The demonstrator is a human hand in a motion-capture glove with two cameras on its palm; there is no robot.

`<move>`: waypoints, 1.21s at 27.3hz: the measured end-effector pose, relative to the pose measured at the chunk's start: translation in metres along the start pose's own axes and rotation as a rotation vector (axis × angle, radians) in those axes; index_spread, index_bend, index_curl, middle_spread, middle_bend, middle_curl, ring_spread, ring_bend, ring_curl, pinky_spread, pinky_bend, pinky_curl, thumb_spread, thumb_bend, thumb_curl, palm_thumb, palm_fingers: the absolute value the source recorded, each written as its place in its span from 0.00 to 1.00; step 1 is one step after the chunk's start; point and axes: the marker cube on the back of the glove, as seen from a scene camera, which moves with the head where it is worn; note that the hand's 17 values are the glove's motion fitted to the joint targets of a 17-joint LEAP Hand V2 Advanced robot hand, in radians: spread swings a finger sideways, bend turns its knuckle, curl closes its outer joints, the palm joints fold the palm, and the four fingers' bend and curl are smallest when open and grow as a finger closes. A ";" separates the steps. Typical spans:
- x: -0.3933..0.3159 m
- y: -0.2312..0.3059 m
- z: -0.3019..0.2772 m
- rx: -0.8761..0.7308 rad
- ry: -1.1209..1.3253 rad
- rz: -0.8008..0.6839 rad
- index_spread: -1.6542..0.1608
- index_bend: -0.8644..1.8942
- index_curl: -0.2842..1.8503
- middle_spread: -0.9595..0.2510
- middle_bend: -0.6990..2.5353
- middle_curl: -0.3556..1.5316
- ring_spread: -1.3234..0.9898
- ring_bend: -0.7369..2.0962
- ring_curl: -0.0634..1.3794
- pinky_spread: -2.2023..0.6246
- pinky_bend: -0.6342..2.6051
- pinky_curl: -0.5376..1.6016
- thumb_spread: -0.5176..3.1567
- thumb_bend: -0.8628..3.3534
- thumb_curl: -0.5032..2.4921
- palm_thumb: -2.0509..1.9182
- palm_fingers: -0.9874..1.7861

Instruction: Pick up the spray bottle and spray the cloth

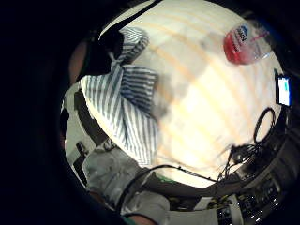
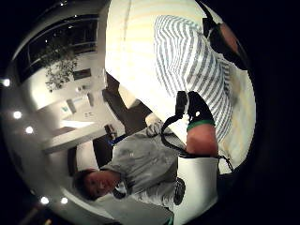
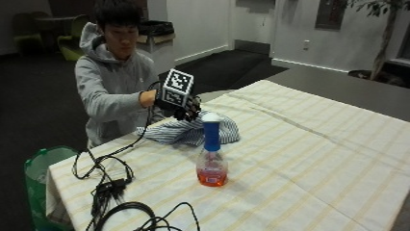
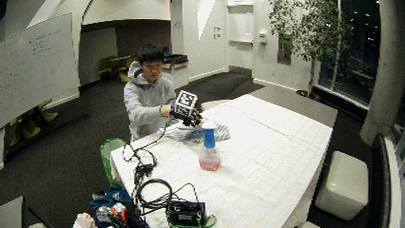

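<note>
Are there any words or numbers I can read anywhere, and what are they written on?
No text can be read as it stands.
Spray bottle: a white and blue label shows in the little finger side palm view, too blurred to read.
Whiteboard: faint writing near its top, too small to read.
Striped cloth and tablecloth: stripes only, no words.

Light falls from above onto the table (image 3: 320,144), and its pale covering is brightest around the spray bottle (image 3: 211,154), almost glaring under my palm. Small round ceiling lamps (image 2: 17,115) glow overhead. A soft grey shadow lies on the covering between the bottle and the striped cloth (image 1: 126,101). Beyond the bottle the room is dim and the floor dark. My gloved right hand (image 3: 185,109) looks nearly black.
</note>
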 end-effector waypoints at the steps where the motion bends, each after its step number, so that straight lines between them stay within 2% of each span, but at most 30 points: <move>1: -0.001 0.000 0.000 0.001 0.000 -0.003 0.84 0.38 0.16 0.77 0.33 0.25 0.56 0.42 0.11 0.80 0.29 0.28 0.24 0.30 0.21 0.67 0.69; 8: -0.010 0.004 0.005 0.051 0.022 -0.032 0.80 0.37 0.22 0.76 0.33 0.30 0.55 0.43 0.19 0.81 0.28 0.34 0.33 0.30 0.24 0.69 0.67; 17: -0.011 0.016 -0.002 0.205 0.050 -0.095 0.78 0.36 0.24 0.76 0.32 0.33 0.55 0.42 0.23 0.82 0.27 0.36 0.38 0.29 0.26 0.70 0.65; 26: -0.001 0.045 -0.006 0.519 0.009 -0.181 0.75 0.31 0.21 0.76 0.31 0.35 0.54 0.44 0.27 0.83 0.30 0.39 0.39 0.27 0.28 0.71 0.58; 33: 0.030 0.065 -0.009 0.723 -0.028 -0.137 0.72 0.28 0.16 0.78 0.31 0.36 0.55 0.46 0.29 0.83 0.37 0.42 0.39 0.25 0.30 0.71 0.47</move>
